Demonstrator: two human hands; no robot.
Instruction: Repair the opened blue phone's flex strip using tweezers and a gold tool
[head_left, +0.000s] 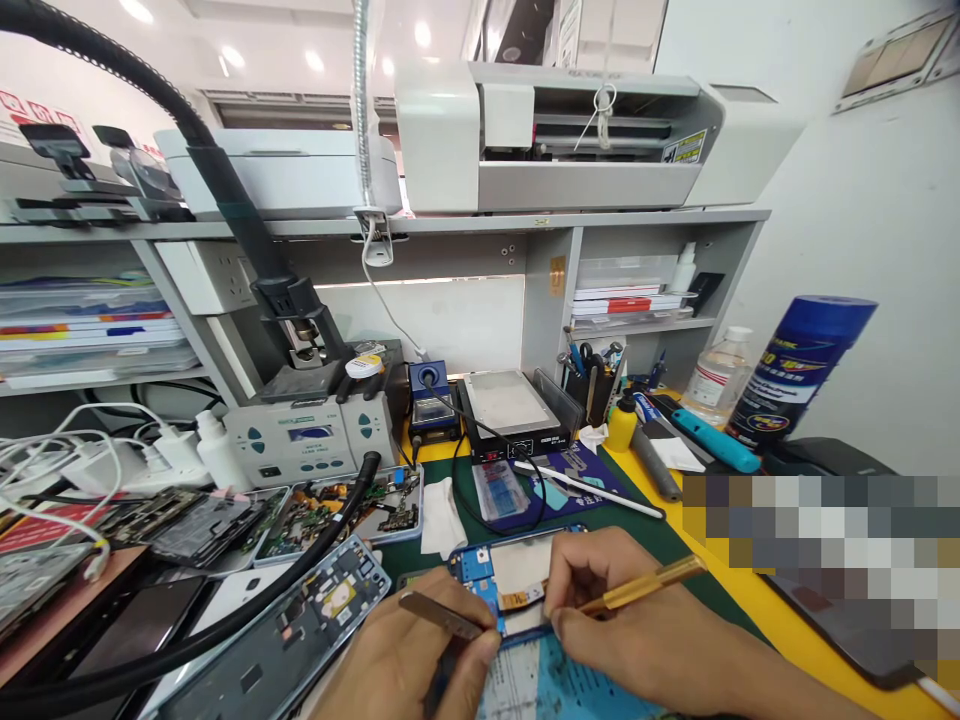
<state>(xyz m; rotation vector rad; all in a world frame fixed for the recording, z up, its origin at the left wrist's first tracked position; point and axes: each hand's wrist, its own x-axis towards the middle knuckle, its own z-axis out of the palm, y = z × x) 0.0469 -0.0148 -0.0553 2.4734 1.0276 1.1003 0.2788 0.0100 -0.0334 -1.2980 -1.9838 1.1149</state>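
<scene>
Now left hand (pixel 399 645) holds tweezers (pixel 439 614) — right hand (pixel 628 638), a golden tool (pixel 645 585).

Left hand (pixel 416 645) holding tweezers (pixel 446 613), right hand (pixel 622 625) gripping gold-handled tool (pixel 660 580), opened phone (pixel 474 565) between them

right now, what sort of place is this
Likely a phone repair workshop: an opened blue-framed phone, loose green circuit boards and a boxy grey control unit with buttons.

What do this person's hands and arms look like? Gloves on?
No gloves! The left grip and right grip are bare human hands, with no rings showing. The right forearm has no sleeve or watch in view; the left one is mostly out of the picture.
</scene>
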